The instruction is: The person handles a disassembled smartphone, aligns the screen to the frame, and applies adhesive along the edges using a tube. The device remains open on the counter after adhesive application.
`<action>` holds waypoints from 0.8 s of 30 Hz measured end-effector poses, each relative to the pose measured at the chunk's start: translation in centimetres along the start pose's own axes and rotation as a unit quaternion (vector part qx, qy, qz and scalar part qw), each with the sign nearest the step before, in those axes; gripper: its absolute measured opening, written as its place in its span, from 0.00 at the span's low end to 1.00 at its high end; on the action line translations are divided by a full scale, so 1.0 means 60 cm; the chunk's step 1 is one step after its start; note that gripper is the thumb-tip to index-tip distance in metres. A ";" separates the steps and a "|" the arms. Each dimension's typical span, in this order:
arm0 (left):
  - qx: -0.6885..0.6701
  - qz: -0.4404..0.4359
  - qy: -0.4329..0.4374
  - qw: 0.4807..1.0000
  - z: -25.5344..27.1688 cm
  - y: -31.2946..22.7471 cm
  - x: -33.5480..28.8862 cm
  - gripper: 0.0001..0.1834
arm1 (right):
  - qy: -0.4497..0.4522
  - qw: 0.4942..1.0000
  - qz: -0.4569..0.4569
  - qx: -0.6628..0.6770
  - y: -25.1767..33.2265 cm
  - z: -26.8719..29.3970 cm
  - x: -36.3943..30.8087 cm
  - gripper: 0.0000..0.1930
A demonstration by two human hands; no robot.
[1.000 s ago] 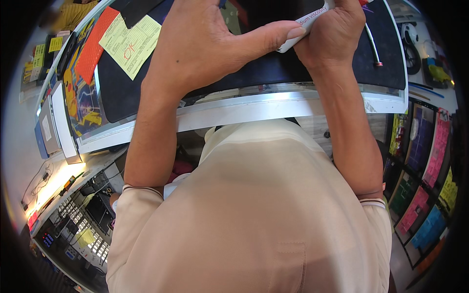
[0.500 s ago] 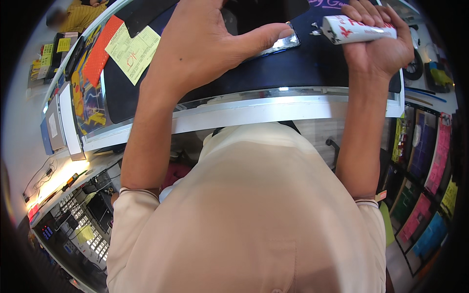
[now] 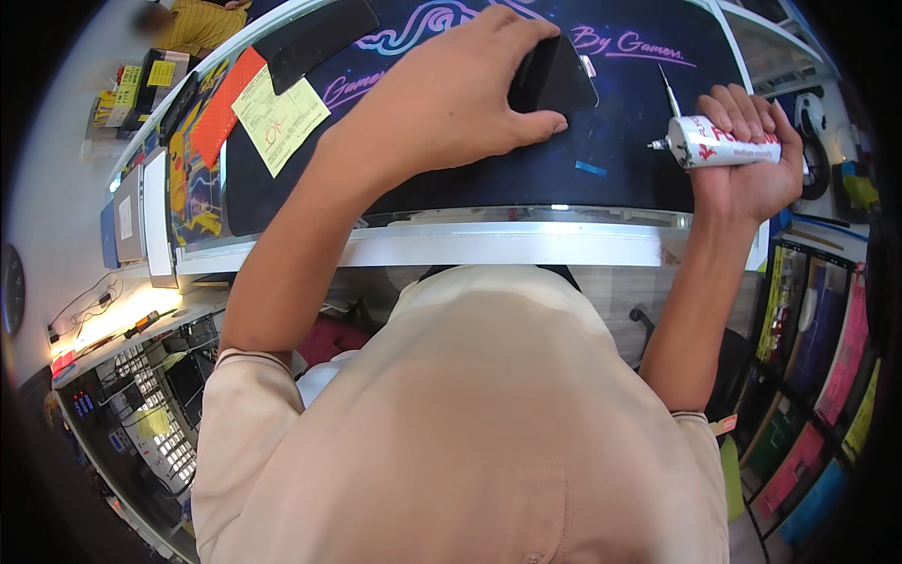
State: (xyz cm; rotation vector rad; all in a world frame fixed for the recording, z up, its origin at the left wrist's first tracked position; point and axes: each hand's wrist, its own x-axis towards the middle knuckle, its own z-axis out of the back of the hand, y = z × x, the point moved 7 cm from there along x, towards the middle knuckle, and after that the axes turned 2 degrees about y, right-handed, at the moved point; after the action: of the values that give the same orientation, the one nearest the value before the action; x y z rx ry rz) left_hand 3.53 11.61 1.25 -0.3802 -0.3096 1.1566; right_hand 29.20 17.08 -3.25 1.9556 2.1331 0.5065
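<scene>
My left hand point(image 3: 460, 99) reaches over the dark desk mat, its thumb and fingers curved around a black phone point(image 3: 564, 80) and gripping it at the edges. Part of the phone is hidden behind that hand. In my right hand point(image 3: 747, 179), the fingers wrap around a white squeeze tube point(image 3: 728, 141) with red print. Its narrow nozzle points left, above the mat. A slim pointed tool point(image 3: 669, 92) lies just beyond the tube. On the mat between the two hands is a small blue strip point(image 3: 590, 168).
A yellow paper slip point(image 3: 287, 127) overlaps a red bubble-wrap pouch point(image 3: 221, 113) at the left, beside a black flat panel point(image 3: 315, 42). The white counter edge point(image 3: 498, 246) runs across in front of me. Another person in yellow point(image 3: 202, 26) is at the far left.
The view has shifted, showing more of the mat. The phone now appears lower and darker between my left thumb and fingers. My right hand still grips the tube, now held more level.
</scene>
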 end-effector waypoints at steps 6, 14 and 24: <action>0.064 -0.002 -0.018 0.998 -0.042 0.000 0.013 0.37 | -0.004 1.000 -0.011 0.001 0.009 0.005 -0.002 0.13; 0.085 -0.039 -0.051 0.994 -0.053 -0.005 -0.002 0.36 | 0.005 0.999 -0.032 -0.006 0.004 0.013 0.005 0.13; 0.117 -0.016 -0.080 0.990 -0.082 -0.014 -0.026 0.32 | 0.198 0.927 -0.143 -0.285 0.002 -0.143 0.100 0.14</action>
State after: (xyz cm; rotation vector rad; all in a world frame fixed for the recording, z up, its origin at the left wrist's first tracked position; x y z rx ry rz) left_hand 5.75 9.20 -2.84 -0.0752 -0.3143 1.1805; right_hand 25.50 22.06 5.21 1.2756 2.0958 1.3720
